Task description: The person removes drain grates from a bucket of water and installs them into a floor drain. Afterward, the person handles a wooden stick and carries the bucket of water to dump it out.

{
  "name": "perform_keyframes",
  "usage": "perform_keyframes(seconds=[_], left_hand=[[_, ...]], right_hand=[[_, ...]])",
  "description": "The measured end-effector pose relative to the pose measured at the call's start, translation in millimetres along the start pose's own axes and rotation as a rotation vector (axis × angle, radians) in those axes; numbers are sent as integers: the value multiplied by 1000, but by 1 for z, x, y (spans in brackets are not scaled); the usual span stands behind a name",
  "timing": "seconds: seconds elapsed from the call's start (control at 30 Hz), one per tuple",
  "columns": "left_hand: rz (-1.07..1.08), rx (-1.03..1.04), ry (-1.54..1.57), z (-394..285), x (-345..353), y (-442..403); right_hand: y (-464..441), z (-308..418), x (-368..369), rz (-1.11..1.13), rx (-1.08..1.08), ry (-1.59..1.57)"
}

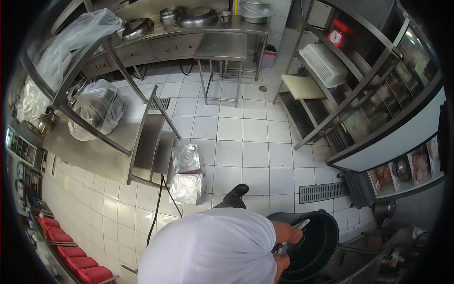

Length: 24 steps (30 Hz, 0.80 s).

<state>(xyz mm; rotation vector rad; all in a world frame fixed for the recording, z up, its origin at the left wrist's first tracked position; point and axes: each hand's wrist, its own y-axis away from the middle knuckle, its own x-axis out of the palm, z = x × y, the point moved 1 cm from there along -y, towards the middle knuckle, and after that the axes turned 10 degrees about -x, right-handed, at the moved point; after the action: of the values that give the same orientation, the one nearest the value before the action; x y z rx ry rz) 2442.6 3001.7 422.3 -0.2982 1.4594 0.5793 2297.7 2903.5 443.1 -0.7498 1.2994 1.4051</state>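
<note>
Over a dark green round tub (333,236) at the lower right, both of my hands are close together, with white-sleeved arms reaching in from the left. My left hand (295,235), the upper one, is closed around a thin pale strip (306,223) that sticks out beyond its fingers. Just below, my right hand (283,261) is closed at what looks like the strip's lower end. The fingers are small and partly hidden, and I cannot make out what the strip is. The tub's inside is dark.
Foil-topped boxes (187,158) stand on the tiled floor beside a steel table (90,151). A black cable (156,213) runs near them. A floor drain (321,192) lies above the tub. Shelving with a white crate (323,65) is at the right, a small steel table (221,47) farther off.
</note>
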Motion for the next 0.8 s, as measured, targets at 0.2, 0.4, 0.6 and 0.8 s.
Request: perform_keyframes(seconds=[0.2, 0.4, 0.6, 0.8], left_hand=[[80, 72, 58, 4, -5, -1], [-97, 77, 55, -6, 35, -13], [23, 206, 113, 6, 5, -3], [85, 234, 195, 14, -12, 3]], right_hand=[[-2, -11, 8, -7, -27, 2], [1, -15, 7, 25, 23, 1], [7, -29, 11, 11, 43, -10], [24, -16, -2, -21, 116, -9]])
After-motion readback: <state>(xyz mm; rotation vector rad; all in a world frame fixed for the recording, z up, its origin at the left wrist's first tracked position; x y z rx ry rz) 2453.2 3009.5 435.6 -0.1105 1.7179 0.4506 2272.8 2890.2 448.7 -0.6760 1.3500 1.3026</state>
